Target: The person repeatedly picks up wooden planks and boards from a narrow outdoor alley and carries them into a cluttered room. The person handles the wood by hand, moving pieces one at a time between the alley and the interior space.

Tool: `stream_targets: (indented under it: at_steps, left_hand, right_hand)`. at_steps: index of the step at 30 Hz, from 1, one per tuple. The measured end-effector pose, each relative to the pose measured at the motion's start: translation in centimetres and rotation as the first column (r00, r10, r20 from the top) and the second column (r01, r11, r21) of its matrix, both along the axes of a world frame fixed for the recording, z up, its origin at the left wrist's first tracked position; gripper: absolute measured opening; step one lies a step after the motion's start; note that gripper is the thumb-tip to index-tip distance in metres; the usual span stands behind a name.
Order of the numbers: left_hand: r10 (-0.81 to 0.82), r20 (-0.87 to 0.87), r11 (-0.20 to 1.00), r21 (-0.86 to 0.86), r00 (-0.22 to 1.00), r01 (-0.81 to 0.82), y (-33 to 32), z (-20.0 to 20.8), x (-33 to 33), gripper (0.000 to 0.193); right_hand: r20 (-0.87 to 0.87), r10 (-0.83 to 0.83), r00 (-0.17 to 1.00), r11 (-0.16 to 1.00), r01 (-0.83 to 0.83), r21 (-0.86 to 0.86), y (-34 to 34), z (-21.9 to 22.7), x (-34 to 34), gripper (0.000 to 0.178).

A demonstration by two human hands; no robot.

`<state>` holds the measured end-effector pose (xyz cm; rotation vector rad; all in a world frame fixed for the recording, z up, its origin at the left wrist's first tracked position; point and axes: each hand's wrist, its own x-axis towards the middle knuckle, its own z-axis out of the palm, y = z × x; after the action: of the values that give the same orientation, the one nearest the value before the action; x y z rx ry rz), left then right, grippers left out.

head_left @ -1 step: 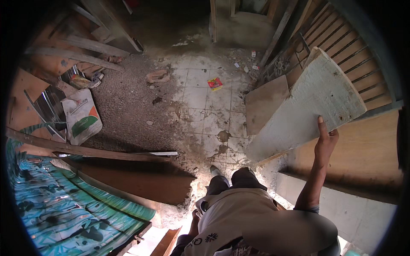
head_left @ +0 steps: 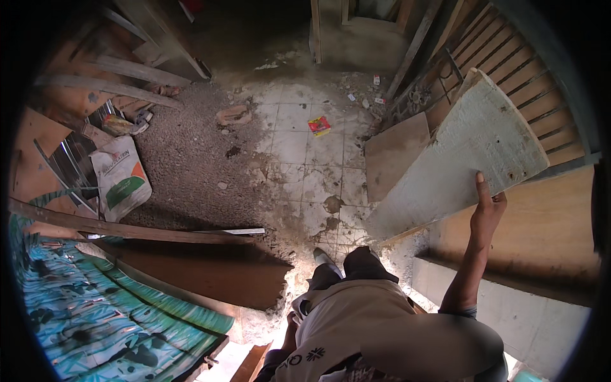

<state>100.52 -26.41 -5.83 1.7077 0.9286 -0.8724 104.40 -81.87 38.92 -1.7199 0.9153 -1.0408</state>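
Observation:
My right hand point(head_left: 487, 207) grips the lower right edge of a long whitish board point(head_left: 474, 143), thumb on its pale face and the other fingers curled behind it, out of sight. The board stands tilted, its wide end up by the slatted frame and its narrower end down near the tiled floor. Its edges look worn, and a few dark holes mark the wide end. Close against my hip hangs my left hand point(head_left: 291, 332), dim and mostly covered by my shirt. Its fingers cannot be made out.
A brown panel point(head_left: 396, 156) leans behind the board, beside a slatted frame point(head_left: 531, 83). Cracked tiles point(head_left: 289, 153) and gravel point(head_left: 197, 146) cover the floor, with a red-yellow packet point(head_left: 319, 125). Leftward are a white sack point(head_left: 121, 178), a wooden beam point(head_left: 133, 229) and a teal patterned sheet point(head_left: 108, 312).

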Motion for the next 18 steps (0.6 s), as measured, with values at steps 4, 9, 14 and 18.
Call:
stream_targets:
  at_steps: [4,9,14,18]
  left_hand:
    - [0.141,0.147,0.986,-0.111,0.979,-0.126,-4.7,1.4,13.1,0.038]
    - [0.22,0.236,0.97,-0.159,0.946,-0.186,-9.7,2.9,21.1,0.038]
    - [0.215,0.119,0.975,-0.08,0.969,-0.207,-11.9,1.5,21.9,0.038]
    - [0.065,0.006,0.997,0.036,0.998,-0.065,-13.4,-0.5,23.7,0.037]
  right_hand:
    - [-0.033,-0.069,0.997,0.998,0.068,-0.003,-2.8,1.1,6.1,0.052]
    - [0.097,0.009,0.995,1.0,-0.012,0.026,-5.9,0.3,14.8,0.052]
    - [0.093,0.149,0.984,0.987,-0.153,0.044,-9.4,0.5,24.9,0.059]
    - [0.104,0.075,0.992,0.992,-0.084,0.09,-13.1,-0.2,31.9,0.057]
